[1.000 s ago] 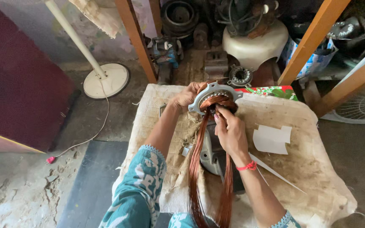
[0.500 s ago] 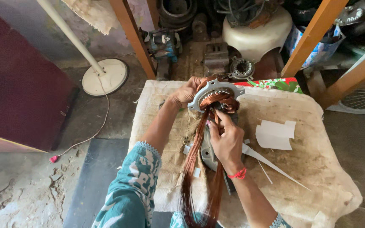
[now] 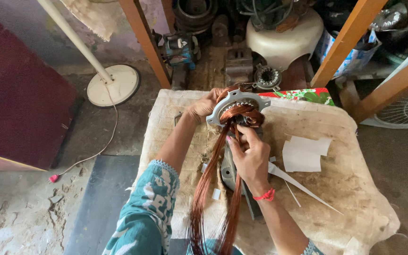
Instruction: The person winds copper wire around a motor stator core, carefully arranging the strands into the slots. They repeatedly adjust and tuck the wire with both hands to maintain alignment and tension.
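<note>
Gripping stator [image 3: 238, 105]; right hand [image 3: 250, 155] seemingly pinching wire [image 3: 208, 189]

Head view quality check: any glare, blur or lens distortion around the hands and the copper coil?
Head view: soft, even daylight, no harsh glare; the left hand, right hand and copper wire bundle are sharp; wide-angle bending shows at the edges, as in the leaning wooden posts; the shelf behind is dim.

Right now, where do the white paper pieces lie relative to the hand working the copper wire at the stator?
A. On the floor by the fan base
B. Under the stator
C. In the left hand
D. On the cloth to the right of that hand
D: the white paper pieces lie on the cloth, right of the right hand pinching the copper wire at the stator.
</note>
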